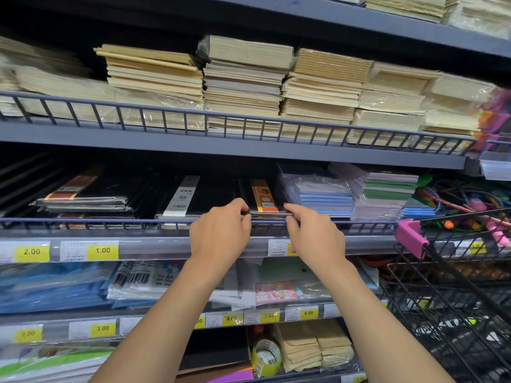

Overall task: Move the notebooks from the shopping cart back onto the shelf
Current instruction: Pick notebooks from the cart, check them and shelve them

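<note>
Both forearms rise from the lower edge of the view toward the middle shelf (166, 246). A low wire rail (110, 220) runs along the shelf's front lip, and the left hand (221, 230) and right hand (315, 239) reach over it. Above the rail, open room is limited to a dark slot under the upper shelf board (193, 150).

Shelf contents, left to right:
- brown-banded black notebooks (83, 194)
- white-banded black notebook (188, 194)
- orange-banded notebook (264, 199)
- wrapped blue notebooks (323, 197)
- green notebooks (387, 189)

The shopping cart (442, 286) stands at right, its pink corner guard (409, 239) just beside the rail. Its contents cannot be made out through the dark wire.

The orange-banded notebook lies flat on the shelf, near edge at the rail, between the hands. The left hand pinches its near left corner and the right hand pinches its near right corner. The hands are apart, with the notebook's width between them.
</note>
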